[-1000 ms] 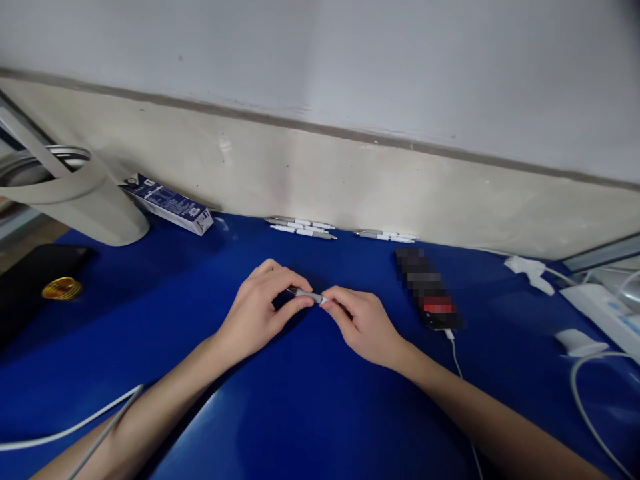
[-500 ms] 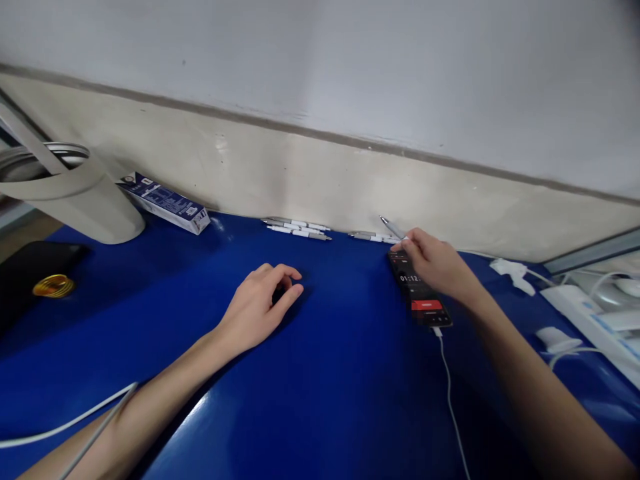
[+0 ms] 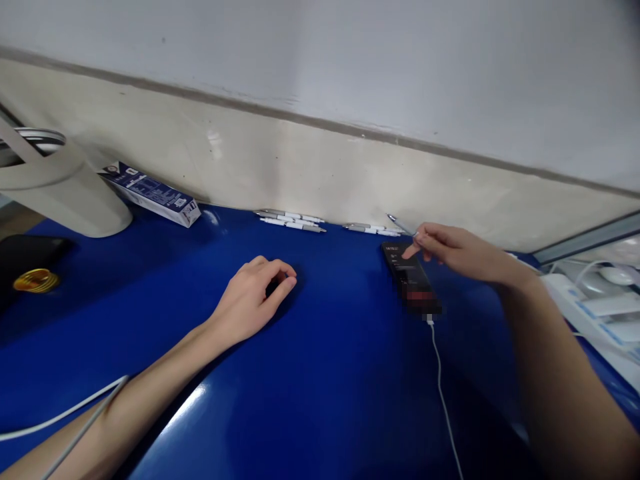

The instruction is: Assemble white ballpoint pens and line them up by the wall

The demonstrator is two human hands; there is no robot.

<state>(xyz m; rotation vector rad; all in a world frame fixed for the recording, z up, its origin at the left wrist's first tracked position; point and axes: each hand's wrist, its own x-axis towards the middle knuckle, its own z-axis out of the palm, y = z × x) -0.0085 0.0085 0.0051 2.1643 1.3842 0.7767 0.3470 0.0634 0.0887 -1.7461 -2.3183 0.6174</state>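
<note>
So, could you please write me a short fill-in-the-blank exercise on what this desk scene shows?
1. The right hand holds a slim, silver-tipped ____ between its fingers.
2. A white cable runs from the lower end of a black ____ lying on the desk.
3. The left hand rests, fingers curled, on a glossy ____ desk top.
4. Two small groups of white-and-silver pens lie along the desk's back edge, against the beige ____.

Missing words: pen; phone; blue; wall.
</note>
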